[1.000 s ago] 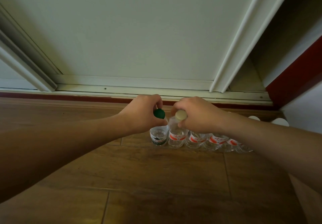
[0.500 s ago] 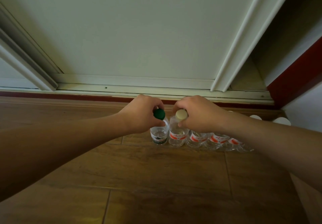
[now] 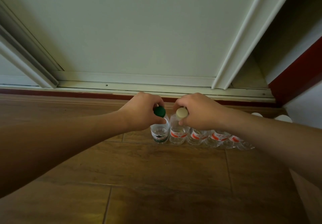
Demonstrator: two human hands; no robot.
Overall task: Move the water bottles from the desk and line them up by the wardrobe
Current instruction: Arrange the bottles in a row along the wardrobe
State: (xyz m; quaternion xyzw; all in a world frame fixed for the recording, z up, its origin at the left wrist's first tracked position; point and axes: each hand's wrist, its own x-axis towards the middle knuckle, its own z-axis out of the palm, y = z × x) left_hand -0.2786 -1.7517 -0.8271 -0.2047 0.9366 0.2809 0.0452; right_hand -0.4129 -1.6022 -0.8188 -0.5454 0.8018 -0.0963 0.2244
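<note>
A row of clear water bottles stands upright on the wooden floor in front of the pale wardrobe door. At the row's left end is a green-capped bottle with a green label; my left hand grips its neck just below the cap. Right beside it stands a white-capped bottle with a red label, and my right hand holds its neck. Several more red-labelled bottles continue to the right, partly hidden under my right forearm.
The wardrobe's sliding track and a dark red skirting strip run along the floor behind the bottles. A red and white wall corner closes the right side. Two white caps show near that corner.
Both hands stay on the two bottle necks and have barely shifted; the bottles stand in the same places.
</note>
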